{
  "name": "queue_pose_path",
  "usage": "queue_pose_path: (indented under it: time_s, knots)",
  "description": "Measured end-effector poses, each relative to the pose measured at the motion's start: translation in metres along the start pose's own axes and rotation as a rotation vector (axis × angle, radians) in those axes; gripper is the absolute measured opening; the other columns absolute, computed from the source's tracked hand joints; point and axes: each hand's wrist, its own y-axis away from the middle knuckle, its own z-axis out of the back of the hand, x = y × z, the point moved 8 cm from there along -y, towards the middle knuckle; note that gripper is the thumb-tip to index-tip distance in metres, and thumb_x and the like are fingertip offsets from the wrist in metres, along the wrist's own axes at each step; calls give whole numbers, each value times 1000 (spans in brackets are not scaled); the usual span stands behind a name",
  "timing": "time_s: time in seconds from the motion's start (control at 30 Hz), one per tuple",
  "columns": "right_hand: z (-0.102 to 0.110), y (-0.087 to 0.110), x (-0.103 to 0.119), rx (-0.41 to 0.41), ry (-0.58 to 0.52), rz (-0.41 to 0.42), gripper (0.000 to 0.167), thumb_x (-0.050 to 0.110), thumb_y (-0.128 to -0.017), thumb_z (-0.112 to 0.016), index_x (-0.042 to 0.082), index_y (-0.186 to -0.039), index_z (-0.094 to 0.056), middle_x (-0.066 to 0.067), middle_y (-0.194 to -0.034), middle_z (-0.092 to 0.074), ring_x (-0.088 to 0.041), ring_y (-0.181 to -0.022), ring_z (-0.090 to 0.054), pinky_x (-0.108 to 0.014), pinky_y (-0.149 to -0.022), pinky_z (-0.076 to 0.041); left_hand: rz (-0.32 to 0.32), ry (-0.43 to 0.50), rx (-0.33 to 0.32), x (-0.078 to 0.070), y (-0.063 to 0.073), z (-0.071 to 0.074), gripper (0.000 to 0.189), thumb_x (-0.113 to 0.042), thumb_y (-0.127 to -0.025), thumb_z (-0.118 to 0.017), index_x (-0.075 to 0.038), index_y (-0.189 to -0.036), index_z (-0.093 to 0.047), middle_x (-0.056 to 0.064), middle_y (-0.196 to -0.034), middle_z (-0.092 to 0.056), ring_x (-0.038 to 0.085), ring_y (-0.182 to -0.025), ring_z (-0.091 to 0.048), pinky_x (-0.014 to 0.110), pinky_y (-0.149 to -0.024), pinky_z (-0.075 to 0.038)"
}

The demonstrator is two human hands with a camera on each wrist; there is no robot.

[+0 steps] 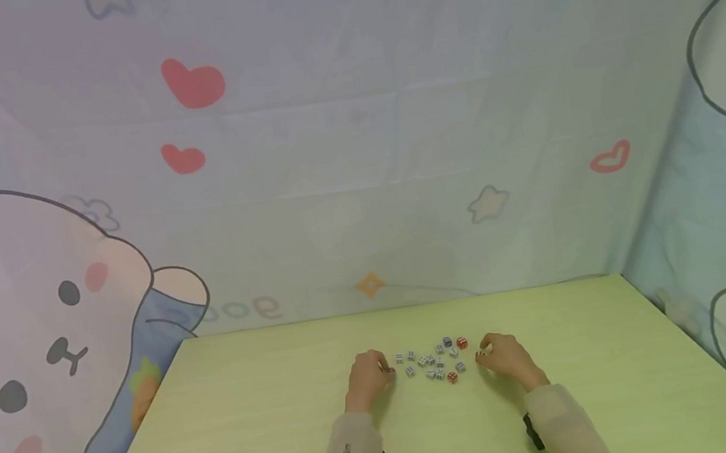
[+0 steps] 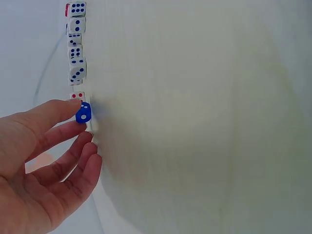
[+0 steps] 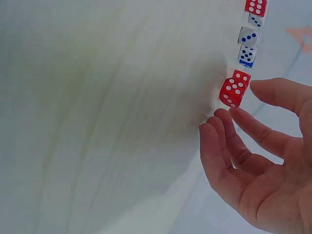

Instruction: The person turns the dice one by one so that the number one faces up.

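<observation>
My left hand (image 1: 367, 377) pinches a blue die (image 2: 83, 112) with white pips between thumb and index finger, at the left end of a loose group of dice. At the group's right side, my right hand (image 1: 506, 357) holds a red die (image 3: 233, 92) with white pips at the tips of thumb and index finger. Between the hands, white dice (image 1: 430, 360) with dark pips lie scattered on the table. Another red die (image 1: 452, 377) sits at the group's near edge, and one more (image 1: 462, 343) at its far right, beside a blue die (image 1: 448, 341).
The pale yellow-green table (image 1: 258, 424) extends to both sides of the arms. A printed cloth (image 1: 352, 144) with hearts and cartoon animals hangs behind the table and along its sides. Dark bands (image 1: 533, 432) show at the wrists.
</observation>
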Motion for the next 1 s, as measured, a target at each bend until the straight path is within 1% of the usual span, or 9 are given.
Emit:
queue_pose_path:
  time_s: [0.1, 0.23, 0.4, 0.53, 0.6, 0.7, 0.77, 0.87, 1.0]
  knots:
    - [0, 1, 0, 6, -3, -4, 30, 15, -82, -58, -6, -102, -57, -18, -89, -64, -16, -61, -54, -28, -52, -44, 28, 13, -5, 3, -1, -2, 8, -5, -74, -69, 1, -75, -65, 17, -86, -65, 19, -64, -57, 30, -57, -47]
    - [-2, 1, -1, 5, -30, -20, 26, 14, -82, -58, -5, -99, -58, -14, -84, -62, -12, -51, -45, -25, -48, -41, 65, 57, -17, 6, -1, -4, 7, -4, -72, -69, 1, -74, -64, 19, -94, -64, 21, -68, -57, 34, -62, -48]
    - [-4, 0, -3, 5, -52, -38, 22, 13, -81, -58, -3, -96, -58, -12, -82, -61, -11, -50, -42, -23, -47, -40, 91, 84, -28, 7, 1, -4, 8, -3, -73, -69, 2, -77, -64, 21, -101, -62, 24, -73, -58, 38, -68, -49]
    - [-6, -1, -4, 1, -56, -39, 22, 13, -81, -58, -4, -96, -57, -9, -73, -58, -11, -51, -44, -23, -47, -39, 108, 112, -38, 8, 3, -4, 8, -2, -73, -68, 2, -78, -64, 20, -95, -63, 23, -69, -57, 36, -64, -48]
    - [-7, -1, -4, 0, -58, -34, 22, 12, -81, -58, -4, -96, -56, -8, -70, -56, -12, -51, -45, -23, -47, -39, 119, 113, -43, 10, 3, -4, 8, -2, -72, -68, 1, -78, -64, 17, -90, -64, 21, -67, -55, 33, -61, -46]
    - [-8, 0, -4, 1, -67, -31, 23, 10, -80, -59, -5, -96, -56, -9, -71, -57, -12, -53, -47, -24, -48, -40, 133, 115, -42, 12, 2, -7, 7, -2, -72, -69, -1, -77, -64, 14, -83, -64, 18, -63, -54, 30, -58, -44]
    - [-8, 1, -4, 1, -77, -33, 22, 8, -79, -59, -5, -96, -56, -10, -73, -58, -13, -55, -49, -24, -48, -41, 134, 113, -42, 12, 2, -8, 7, -2, -72, -69, -2, -77, -64, 12, -82, -64, 17, -61, -53, 29, -57, -43]
    - [-8, 1, -4, 4, -88, -34, 21, 6, -78, -60, -5, -95, -56, -11, -74, -59, -14, -56, -50, -24, -49, -41, 130, 118, -46, 10, 2, -8, 7, -2, -71, -69, -2, -76, -64, 13, -82, -65, 17, -60, -54, 30, -56, -44]
    - [-7, -1, -4, 10, -115, -43, 19, 4, -77, -61, -3, -94, -56, -10, -75, -60, -14, -58, -51, -24, -50, -42, 133, 117, -44, 8, 2, -7, 6, -3, -72, -69, -2, -75, -64, 13, -81, -65, 19, -63, -57, 34, -59, -46]
